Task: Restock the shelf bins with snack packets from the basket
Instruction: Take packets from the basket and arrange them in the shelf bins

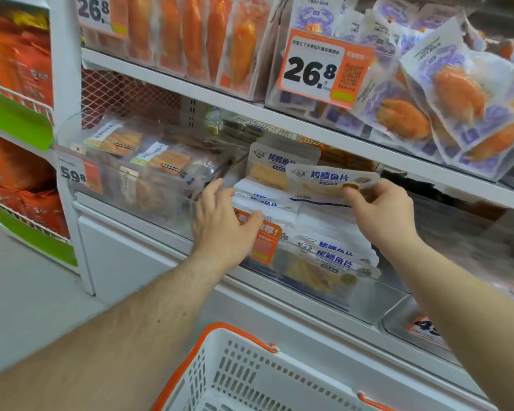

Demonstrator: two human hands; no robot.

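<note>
the person's right hand [382, 212] is pinching a white snack packet [333, 180] by its corner, holding it just above the packets stacked in the clear shelf bin [368, 304], while the left hand [223, 223] is resting with straight fingers against the stack's left side, above the white basket [250, 375].

Up at 1 o'clock there's an orange price tag reading 26.8 [324, 68] clipped in front of purple-and-white pouches [445, 93]. Another 26.8 tag [94, 10] sits at 11 o'clock beside long orange packs [190, 37]. At 9 o'clock a side rack holds red-orange bags [15, 54] behind green strips [15, 120]. Grey floor [21, 295] at 8 o'clock.
</note>
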